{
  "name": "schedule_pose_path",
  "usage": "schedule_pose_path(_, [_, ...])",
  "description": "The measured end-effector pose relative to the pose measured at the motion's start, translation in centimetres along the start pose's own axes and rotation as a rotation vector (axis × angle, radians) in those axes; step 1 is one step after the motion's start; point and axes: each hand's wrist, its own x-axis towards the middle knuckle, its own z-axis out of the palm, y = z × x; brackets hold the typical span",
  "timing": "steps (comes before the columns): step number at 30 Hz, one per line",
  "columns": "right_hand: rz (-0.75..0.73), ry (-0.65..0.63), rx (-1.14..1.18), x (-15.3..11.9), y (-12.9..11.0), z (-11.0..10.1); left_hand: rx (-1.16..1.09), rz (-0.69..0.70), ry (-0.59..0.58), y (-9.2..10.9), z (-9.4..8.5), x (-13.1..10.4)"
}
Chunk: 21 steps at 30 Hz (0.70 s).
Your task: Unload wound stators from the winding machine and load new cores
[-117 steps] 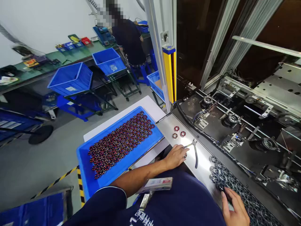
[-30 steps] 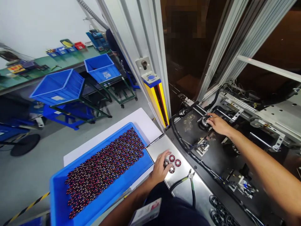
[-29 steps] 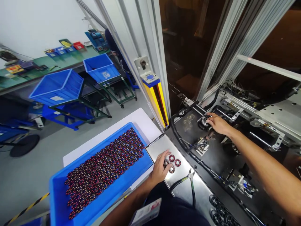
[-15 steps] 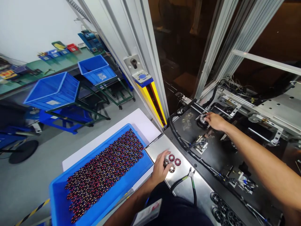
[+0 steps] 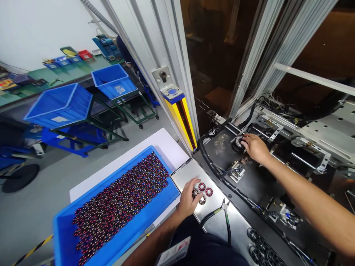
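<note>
My left hand (image 5: 189,199) rests on the metal ledge (image 5: 181,173), thumb and fingers apart and curved around a small wound stator (image 5: 195,193). Beside it lie two red-and-black wound stators (image 5: 202,187) and another with a paler face (image 5: 202,200). My right hand (image 5: 255,147) reaches over the black machine plate to a round silver-topped fixture (image 5: 237,142). Its thumb and fingertips are pinched at the fixture's right side, on something dark that they partly hide. Wire cutters (image 5: 225,207) lie on the ledge, jaws pointing away from me.
A blue tray (image 5: 166,199) full of similar stators stands at left on a white surface. Dark round parts (image 5: 260,244) sit at the ledge's near end. A yellow sensor bar (image 5: 183,122) and aluminium posts rise ahead. Cables (image 5: 210,162) edge the machine plate. Blue bins (image 5: 59,107) stand on racks behind.
My right fingers have drawn back slightly to the right on the fixture, and a dark part shows by them. My left hand stays by the stators. The view has shifted slightly.
</note>
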Motion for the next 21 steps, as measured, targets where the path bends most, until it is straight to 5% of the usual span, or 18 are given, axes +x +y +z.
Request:
schedule_pose_path(8, [-0.167,-0.009,-0.124,-2.8,-0.9,-0.4,0.030,0.071,0.053,0.0,0.3,0.3])
schedule_pose_path(13, [-0.159,0.138,-0.123,-4.5,-4.1,-4.5,0.079,0.133,0.098,1.5,-1.6,-0.5])
schedule_pose_path(17, [-0.145,0.352,-0.083,-13.4,-8.2,-8.7,0.087,0.239,0.008,4.7,-1.5,-2.1])
schedule_pose_path(21, [-0.142,0.593,0.114,-26.3,-12.3,-8.2,0.050,0.477,-0.362,8.5,2.8,-3.4])
